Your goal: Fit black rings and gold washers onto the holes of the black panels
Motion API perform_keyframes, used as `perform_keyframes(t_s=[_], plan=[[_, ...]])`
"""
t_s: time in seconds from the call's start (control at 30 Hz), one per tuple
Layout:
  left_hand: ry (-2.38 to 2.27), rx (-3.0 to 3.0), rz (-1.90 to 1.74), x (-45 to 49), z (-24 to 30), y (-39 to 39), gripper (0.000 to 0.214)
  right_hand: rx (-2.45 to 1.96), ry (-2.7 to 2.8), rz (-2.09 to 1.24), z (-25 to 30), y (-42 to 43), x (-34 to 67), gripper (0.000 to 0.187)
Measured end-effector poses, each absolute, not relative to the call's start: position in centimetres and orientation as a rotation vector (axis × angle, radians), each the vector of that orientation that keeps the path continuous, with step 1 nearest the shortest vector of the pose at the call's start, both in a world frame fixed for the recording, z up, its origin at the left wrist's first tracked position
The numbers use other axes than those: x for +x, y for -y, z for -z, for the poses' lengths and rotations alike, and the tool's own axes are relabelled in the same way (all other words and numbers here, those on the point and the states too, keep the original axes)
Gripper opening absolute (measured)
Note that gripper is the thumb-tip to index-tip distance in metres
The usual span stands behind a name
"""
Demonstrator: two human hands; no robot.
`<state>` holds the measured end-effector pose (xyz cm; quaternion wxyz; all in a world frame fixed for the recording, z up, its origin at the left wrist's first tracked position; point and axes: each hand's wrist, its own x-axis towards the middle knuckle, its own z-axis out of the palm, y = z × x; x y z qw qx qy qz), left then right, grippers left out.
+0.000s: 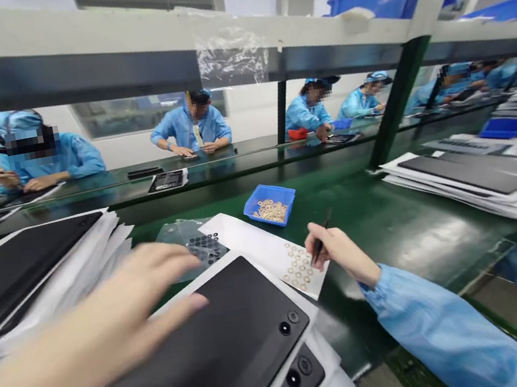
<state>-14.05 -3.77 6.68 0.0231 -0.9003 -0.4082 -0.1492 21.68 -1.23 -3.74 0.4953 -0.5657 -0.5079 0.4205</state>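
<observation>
My right hand (pixel 331 247) is closed around dark tweezers (pixel 317 248), their tip down at a white sheet (pixel 249 238). Rows of small tan rings (pixel 298 268) lie on that sheet beside the tip. Over the near stack hovers my left hand (pixel 164 283), slightly blurred, fingers stretched out and thumb apart, holding nothing. Below it is a black tablet back cover (pixel 207 356) with two round camera openings at its right corner. Another black cover (pixel 297 383) shows underneath, with white paper between. Behind my left fingertips lies a clear plastic bag (pixel 178 234) with black rings (pixel 208 246).
A blue bin (pixel 270 203) of loose tan rings stands behind the sheet. Stacks of covers and paper flank me, one at left (pixel 17 276) and one at right (pixel 476 178). A shelf (pixel 113 52) crosses overhead; co-workers in blue sit beyond the green bench (pixel 393 216).
</observation>
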Motion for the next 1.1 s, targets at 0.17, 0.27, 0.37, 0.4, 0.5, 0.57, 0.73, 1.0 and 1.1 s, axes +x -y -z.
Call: perform_keyframes(t_s=[0.17,0.27,0.37,0.4,0.5,0.57,0.73,1.0,1.1], plan=[[0.632,-3.192,0.193,-2.2,-2.8,0.8,0.026,-1.359,1.293,-1.005,5.5,0.2,21.6,0.032],[0.597,-3.232,0.164,1.0,-0.1,-2.4,0.024,-1.368,1.282,-0.976,6.4,-0.1,21.4,0.028],[0.625,-3.263,0.127,2.0,2.3,-4.4,0.025,-1.386,1.253,-0.941,7.3,-0.4,21.4,0.026],[0.633,-3.273,0.120,2.0,2.8,-4.7,0.027,-1.388,1.245,-0.928,7.6,-0.5,21.4,0.026],[0.647,-3.297,0.125,1.7,3.5,-4.7,0.032,-1.384,1.234,-0.900,8.0,-0.6,21.3,0.029],[0.661,-3.306,0.137,1.7,3.5,-4.5,0.033,-1.383,1.234,-0.886,8.0,-0.6,21.2,0.030],[0.682,-3.321,0.152,1.7,3.2,-4.4,0.033,-1.409,1.265,-0.839,7.7,-0.3,20.9,0.030],[0.684,-3.309,0.124,1.8,3.2,-4.3,0.033,-1.430,1.279,-0.799,7.7,-0.1,20.8,0.029],[0.684,-3.294,0.122,1.7,3.3,-4.4,0.034,-1.422,1.278,-0.804,7.8,-0.2,20.8,0.031]])
